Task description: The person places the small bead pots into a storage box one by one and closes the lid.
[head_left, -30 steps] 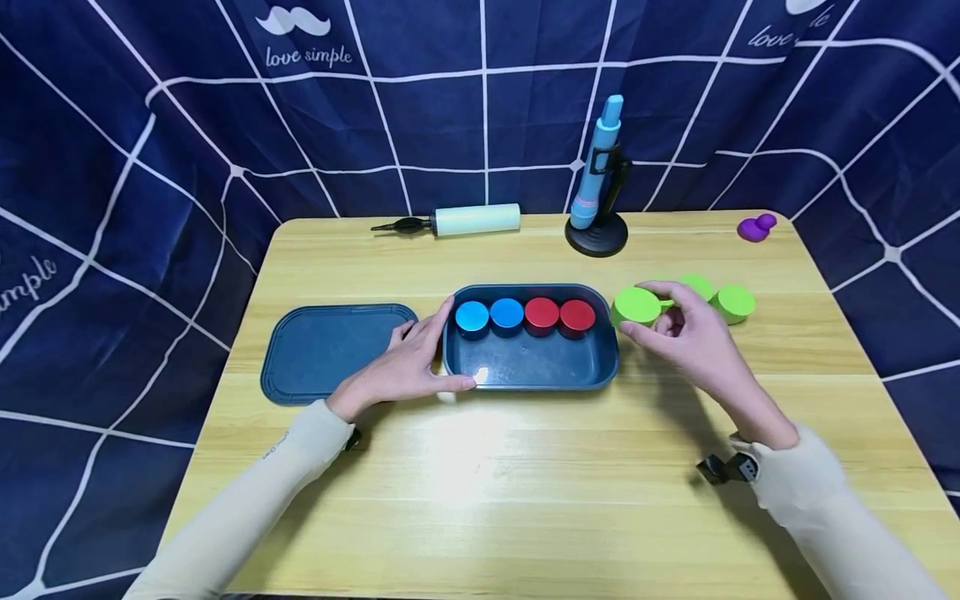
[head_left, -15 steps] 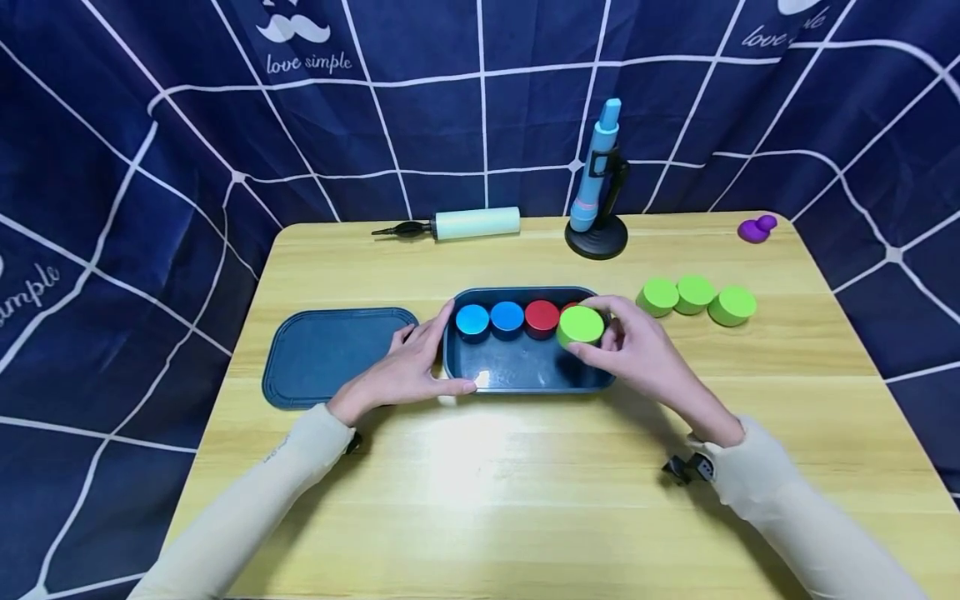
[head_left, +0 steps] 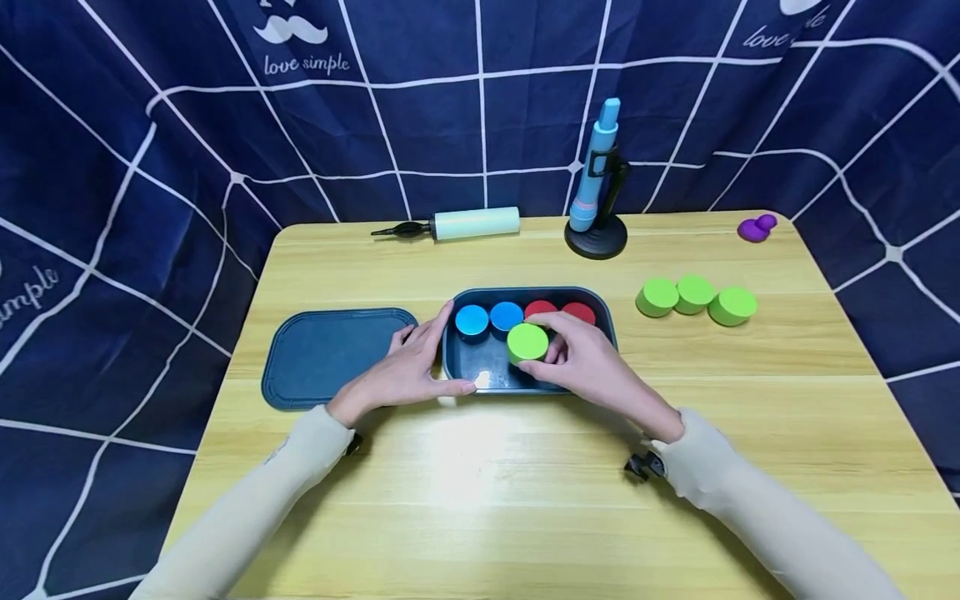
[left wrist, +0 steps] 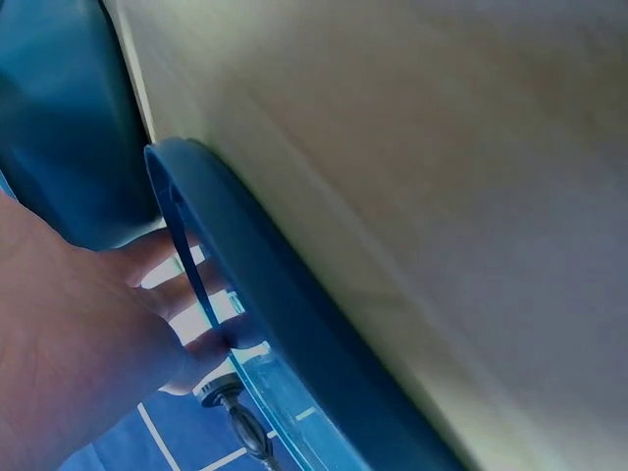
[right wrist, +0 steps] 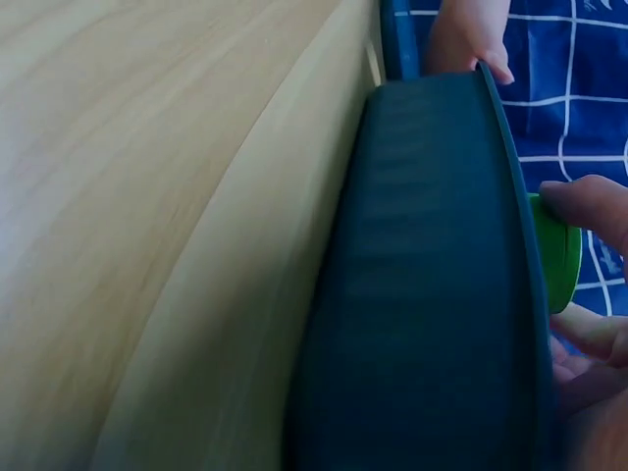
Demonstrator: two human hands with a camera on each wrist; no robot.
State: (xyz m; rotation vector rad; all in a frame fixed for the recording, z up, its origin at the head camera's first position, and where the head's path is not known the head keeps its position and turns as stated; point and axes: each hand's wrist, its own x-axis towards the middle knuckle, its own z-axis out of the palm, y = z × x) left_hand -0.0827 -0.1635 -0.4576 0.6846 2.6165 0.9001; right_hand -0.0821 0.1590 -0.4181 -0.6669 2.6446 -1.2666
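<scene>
My right hand pinches a short lime-green cylinder by its side, thumb in front, over the navy box. In the right wrist view the green cylinder shows just above the rim. Two blue cylinders and two red cylinders form a row along the box's back wall; the hand and green piece partly cover the reds. My left hand rests against the box's left end, fingers extended and thumb on the front rim. The left wrist view shows those fingers beyond the box wall.
A flat navy lid lies left of the box, partly under the left hand. Three green cylinders stand at the right. Along the back are a white hand pump, a blue pen-like tool on a black stand and a purple knob.
My right hand has carried the green cylinder leftward from beside the other greens, across the box's right rim, to over its middle. The left hand has stayed at the box's left end.
</scene>
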